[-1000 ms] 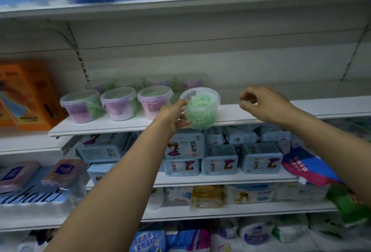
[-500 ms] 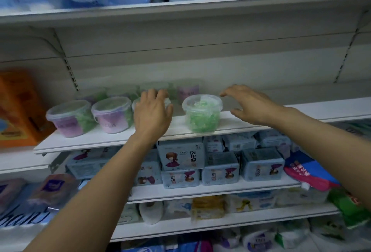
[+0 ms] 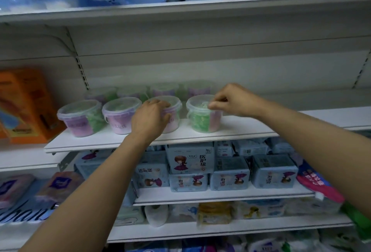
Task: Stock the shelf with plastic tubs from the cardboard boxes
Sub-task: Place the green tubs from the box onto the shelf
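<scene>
The white metal shelf (image 3: 251,128) across the middle of the frame is partly stocked. Four clear lidded plastic tubs with pink and green filling stand in a front row along its edge, left of centre. Behind them a back row of similar tubs (image 3: 164,90) shows dimly, about four as far as I can make out.

The left hand (image 3: 150,118) is curled over the third clear tub with pink filling (image 3: 174,117), its fingers wrapped down the front. The right hand (image 3: 232,100) pinches the lid rim of the rightmost clear tub with green and pink filling (image 3: 200,120), which sits flat on the shelf. I'd say that one is placed and only being squared up.

There is room to its right, so a good deal of stocking looks left to do. No cardboard boxes are in sight. An orange carton (image 3: 24,105) sits at the left edge, and pale blue packets (image 3: 189,158) fill the shelf below.
</scene>
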`<action>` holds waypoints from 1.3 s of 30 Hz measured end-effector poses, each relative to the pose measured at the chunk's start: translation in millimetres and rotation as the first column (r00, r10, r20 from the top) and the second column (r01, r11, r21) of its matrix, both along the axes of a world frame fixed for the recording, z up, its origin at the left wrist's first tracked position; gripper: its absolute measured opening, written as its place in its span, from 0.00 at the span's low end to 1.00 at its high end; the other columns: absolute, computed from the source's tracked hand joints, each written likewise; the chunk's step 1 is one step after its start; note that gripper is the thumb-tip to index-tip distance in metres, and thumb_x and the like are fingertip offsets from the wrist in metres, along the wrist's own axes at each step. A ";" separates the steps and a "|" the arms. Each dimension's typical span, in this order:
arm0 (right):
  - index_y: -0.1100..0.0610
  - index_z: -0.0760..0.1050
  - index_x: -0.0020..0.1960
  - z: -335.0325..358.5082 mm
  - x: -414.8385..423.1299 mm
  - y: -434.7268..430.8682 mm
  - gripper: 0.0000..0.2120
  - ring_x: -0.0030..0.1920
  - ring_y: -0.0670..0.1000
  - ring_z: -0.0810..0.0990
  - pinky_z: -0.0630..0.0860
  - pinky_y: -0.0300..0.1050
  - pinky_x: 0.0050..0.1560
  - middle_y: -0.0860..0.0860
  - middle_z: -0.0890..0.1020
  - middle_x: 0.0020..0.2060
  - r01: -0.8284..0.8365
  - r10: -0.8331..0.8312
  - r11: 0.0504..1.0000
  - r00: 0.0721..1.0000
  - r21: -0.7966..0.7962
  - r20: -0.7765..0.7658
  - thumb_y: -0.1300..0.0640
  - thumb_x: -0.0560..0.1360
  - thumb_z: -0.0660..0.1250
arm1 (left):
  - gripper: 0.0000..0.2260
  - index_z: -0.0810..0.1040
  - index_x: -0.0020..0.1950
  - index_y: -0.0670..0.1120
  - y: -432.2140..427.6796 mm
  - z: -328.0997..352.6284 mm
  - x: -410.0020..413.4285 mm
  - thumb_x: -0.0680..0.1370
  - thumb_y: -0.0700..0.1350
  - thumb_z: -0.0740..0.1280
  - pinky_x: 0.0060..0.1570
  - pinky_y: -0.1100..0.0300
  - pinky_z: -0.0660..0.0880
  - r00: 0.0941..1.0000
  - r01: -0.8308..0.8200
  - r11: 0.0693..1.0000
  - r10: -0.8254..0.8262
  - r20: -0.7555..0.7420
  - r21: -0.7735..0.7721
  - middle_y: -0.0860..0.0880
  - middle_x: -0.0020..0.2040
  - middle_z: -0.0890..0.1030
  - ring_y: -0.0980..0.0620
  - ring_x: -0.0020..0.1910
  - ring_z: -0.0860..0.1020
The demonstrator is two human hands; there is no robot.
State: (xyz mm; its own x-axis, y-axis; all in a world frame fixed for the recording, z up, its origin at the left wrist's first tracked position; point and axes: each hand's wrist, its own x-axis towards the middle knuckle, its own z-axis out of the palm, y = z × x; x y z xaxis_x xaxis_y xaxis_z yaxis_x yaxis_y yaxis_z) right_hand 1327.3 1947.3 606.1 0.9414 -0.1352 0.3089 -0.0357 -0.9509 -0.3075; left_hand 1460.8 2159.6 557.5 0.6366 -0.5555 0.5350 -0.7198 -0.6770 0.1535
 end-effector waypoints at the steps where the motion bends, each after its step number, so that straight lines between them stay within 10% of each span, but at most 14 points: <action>1: 0.54 0.83 0.55 5.7 -1.6 -5.3 0.11 0.50 0.50 0.82 0.77 0.47 0.57 0.48 0.84 0.51 -0.033 0.034 0.998 0.999 0.050 -0.021 0.53 0.75 0.69 | 0.13 0.79 0.61 0.47 0.3 0.1 0.5 0.78 0.47 0.65 0.47 0.53 0.74 1.000 -0.002 1.000 0.002 0.000 0.002 0.47 0.61 0.79 0.44 0.58 0.76; 5: 0.47 0.75 0.65 2.3 -8.5 -29.5 0.20 0.67 0.49 0.72 0.68 0.52 0.69 0.47 0.75 0.66 -0.004 -0.023 0.987 0.985 -0.158 -0.170 0.55 0.73 0.70 | 0.14 0.79 0.62 0.48 1.0 0.0 3.0 0.77 0.47 0.66 0.48 0.49 0.77 1.000 0.009 1.000 -0.009 -0.025 -0.010 0.47 0.61 0.79 0.44 0.58 0.76; 12: 0.52 0.80 0.58 -22.2 2.9 -22.2 0.13 0.56 0.53 0.74 0.68 0.44 0.46 0.52 0.80 0.51 0.087 -0.041 0.932 0.990 -0.352 0.134 0.50 0.75 0.68 | 0.13 0.79 0.61 0.49 1.3 0.6 5.3 0.77 0.46 0.66 0.49 0.47 0.78 0.999 0.022 1.000 -0.022 -0.037 -0.008 0.47 0.61 0.80 0.44 0.57 0.77; 30: 0.54 0.80 0.55 -19.6 10.2 -4.6 0.12 0.56 0.49 0.78 0.74 0.46 0.59 0.48 0.82 0.55 -0.081 0.077 0.995 0.995 0.056 0.055 0.63 0.73 0.69 | 0.14 0.78 0.63 0.50 1.7 0.6 16.0 0.77 0.45 0.66 0.50 0.48 0.79 0.992 0.036 0.999 -0.039 -0.122 -0.024 0.47 0.61 0.80 0.45 0.54 0.79; 39: 0.52 0.78 0.54 -17.1 15.5 6.5 0.11 0.52 0.55 0.78 0.75 0.50 0.52 0.50 0.81 0.52 -0.005 0.003 0.994 1.000 -0.110 -0.017 0.62 0.73 0.67 | 0.15 0.75 0.65 0.49 -0.6 3.9 9.2 0.78 0.44 0.64 0.54 0.48 0.77 0.993 0.015 0.999 -0.011 -0.120 0.035 0.47 0.65 0.76 0.46 0.60 0.75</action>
